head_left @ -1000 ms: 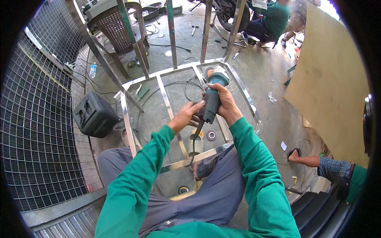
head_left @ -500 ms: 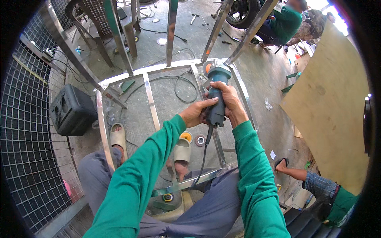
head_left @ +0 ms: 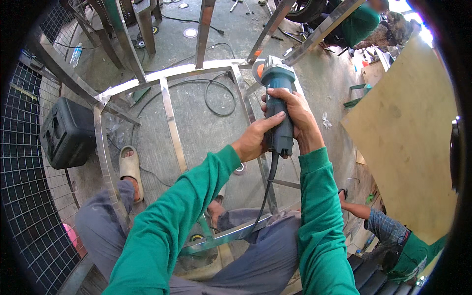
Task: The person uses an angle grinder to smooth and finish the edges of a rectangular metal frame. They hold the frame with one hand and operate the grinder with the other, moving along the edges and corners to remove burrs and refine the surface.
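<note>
Closest, along the lower edge: gray trousers (head_left: pixel 265 265), cut off by the rim and overlapped by a left green sleeve (head_left: pixel 182 206) and a right green sleeve (head_left: pixel 322 211). Past the left sleeve, a bare foot (head_left: pixel 215 211), mostly covered, and a yellow disc (head_left: pixel 196 237), half hidden at a rail.

Gripping the rear of a teal-and-black angle grinder (head_left: pixel 281 135) with the left hand (head_left: pixel 255 136), thumb on top, other fingers largely out of sight underneath. Wrapped firmly around the mid-body with the right hand (head_left: pixel 302 115), fingertips lost behind the casing. Held over the right part of a shiny metal frame (head_left: pixel 174 125), head toward the far corner, orange disc (head_left: pixel 259 72) partly masked by the head. No telling about contact between disc and rail. Trailing down from the grinder, a black cord (head_left: pixel 265 196).

Left of the frame, a beige slide sandal (head_left: pixel 130 169) and a black hard case (head_left: pixel 69 132). To the right, a plywood sheet (head_left: pixel 403 142), hiding part of a person in plaid shorts (head_left: pixel 383 228).

Farthest, a plastic chair (head_left: pixel 144 29) and a wheel (head_left: pixel 302 12), both cropped at the top, plus a green-shirted co-worker (head_left: pixel 361 24), partly behind a frame upright.
</note>
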Tool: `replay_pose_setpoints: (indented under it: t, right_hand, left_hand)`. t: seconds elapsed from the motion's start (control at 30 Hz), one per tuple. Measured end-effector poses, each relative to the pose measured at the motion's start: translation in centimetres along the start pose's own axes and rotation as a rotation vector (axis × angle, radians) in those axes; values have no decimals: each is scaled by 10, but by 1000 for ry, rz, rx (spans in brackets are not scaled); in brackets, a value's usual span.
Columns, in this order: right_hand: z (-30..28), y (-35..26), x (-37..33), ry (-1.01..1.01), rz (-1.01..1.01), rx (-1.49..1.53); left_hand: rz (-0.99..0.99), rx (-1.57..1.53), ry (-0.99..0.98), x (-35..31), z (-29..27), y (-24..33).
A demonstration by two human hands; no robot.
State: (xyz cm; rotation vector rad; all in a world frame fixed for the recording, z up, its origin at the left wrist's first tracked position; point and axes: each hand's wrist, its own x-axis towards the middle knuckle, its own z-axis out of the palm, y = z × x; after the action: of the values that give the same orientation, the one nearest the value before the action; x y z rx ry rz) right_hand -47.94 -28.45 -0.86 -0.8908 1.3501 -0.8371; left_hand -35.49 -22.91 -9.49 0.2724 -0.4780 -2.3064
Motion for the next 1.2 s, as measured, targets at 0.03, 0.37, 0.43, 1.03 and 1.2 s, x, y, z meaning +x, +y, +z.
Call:
replay_pose_setpoints:
  t: [0.03, 0.37, 0.43, 1.03, 1.2]
  right_hand:
    - [1, 1, 2, -2, 2, -8]
    - [7, 5, 7, 14, -14, -61]
    - [9, 6, 5, 8, -41, -69]
    - [8, 8, 5, -28, -20, -102]
    - [8, 5, 3, -22, -29, -125]
  left_hand:
    - [11, 11, -11, -1, -2, 0]
    - [82, 21, 85, -2, -3, -6]
    - [64, 25, 72, -3, -5, -5]
    - [128, -23, 122, -8, 3, -10]
    - [124, 9, 105, -7, 5, -8]
